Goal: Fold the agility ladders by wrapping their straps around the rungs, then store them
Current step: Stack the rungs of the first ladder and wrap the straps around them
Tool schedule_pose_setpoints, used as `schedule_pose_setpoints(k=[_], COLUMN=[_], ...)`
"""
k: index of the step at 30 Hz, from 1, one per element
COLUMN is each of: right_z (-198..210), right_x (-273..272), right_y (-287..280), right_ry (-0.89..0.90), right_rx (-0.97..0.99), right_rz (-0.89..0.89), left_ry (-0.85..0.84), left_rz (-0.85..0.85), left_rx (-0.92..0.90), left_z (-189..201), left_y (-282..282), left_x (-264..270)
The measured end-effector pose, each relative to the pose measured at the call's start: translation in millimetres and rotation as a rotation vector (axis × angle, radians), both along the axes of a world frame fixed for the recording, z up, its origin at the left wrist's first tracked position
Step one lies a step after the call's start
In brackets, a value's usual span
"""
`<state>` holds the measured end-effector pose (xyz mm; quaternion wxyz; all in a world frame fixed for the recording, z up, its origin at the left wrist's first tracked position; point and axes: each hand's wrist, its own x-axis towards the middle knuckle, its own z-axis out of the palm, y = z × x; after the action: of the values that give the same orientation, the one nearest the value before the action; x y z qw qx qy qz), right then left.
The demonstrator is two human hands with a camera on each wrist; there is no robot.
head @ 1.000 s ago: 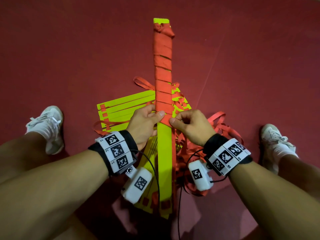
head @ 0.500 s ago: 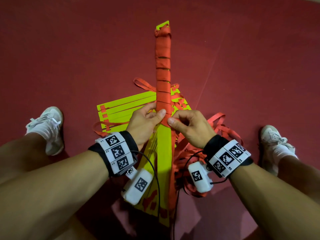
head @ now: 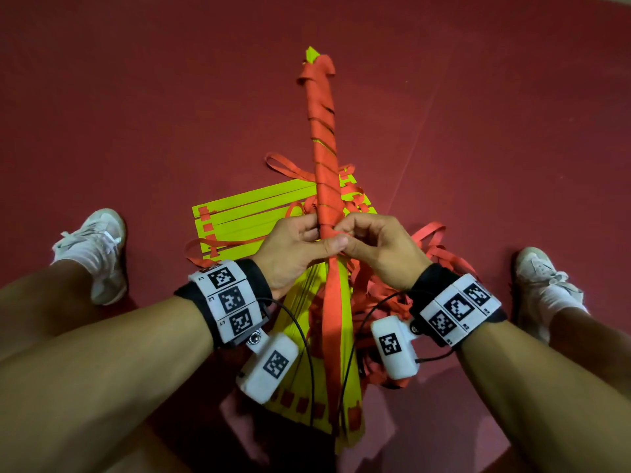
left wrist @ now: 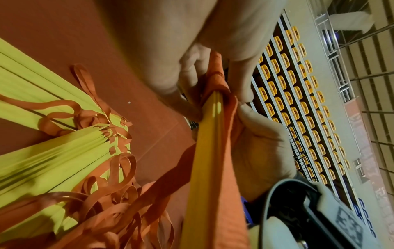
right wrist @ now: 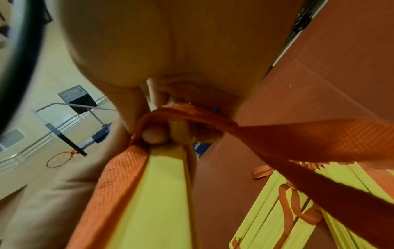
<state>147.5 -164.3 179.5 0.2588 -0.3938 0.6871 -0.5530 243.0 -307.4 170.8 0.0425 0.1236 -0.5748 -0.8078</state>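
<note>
Mid-wrap over the red floor: my left hand gripped the rung bundle at centre, fingers curled round it, while my right hand pinched the red strap vs. the last turn. Risk, imo: slack grip lets far coils unwind.

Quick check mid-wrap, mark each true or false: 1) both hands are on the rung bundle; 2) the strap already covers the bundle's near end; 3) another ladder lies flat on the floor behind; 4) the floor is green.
1) True: the left hand and right hand both grip the rung bundle.
2) False: the orange strap wraps only the far part; the near end shows bare yellow.
3) True: the second ladder lies there.
4) False: the floor is dark red.
</note>
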Motion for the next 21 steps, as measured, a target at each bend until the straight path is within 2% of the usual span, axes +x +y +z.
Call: schedule_pose_setpoints(k=[5, 11, 15, 21], right_z=[3.4, 3.2, -0.9, -0.7], right_x=[-5.1, -10.0, -15.7, -14.0], right_y=[2.6, 6.3, 9.0, 8.4], right_ry=[-0.12, 0.089, 0.193, 0.212], right_rx=[0.008, 0.195, 0.201, 0.159], right_rz=[-0.029, -0.142, -0.208, -0.159], left_ry=[-0.009, -0.092, -0.097, -0.101], left_rz=[0.022, 0.026, 0.081, 0.139], left_rx=[-0.036, -0.093, -0.118, -0.169], left_z=[-0.2, 6.2, 11.4, 14.6], left_y=[-3.6, -5.6, -8.3, -10.6], left_x=[-1.6, -1.2, -2.2, -2.9])
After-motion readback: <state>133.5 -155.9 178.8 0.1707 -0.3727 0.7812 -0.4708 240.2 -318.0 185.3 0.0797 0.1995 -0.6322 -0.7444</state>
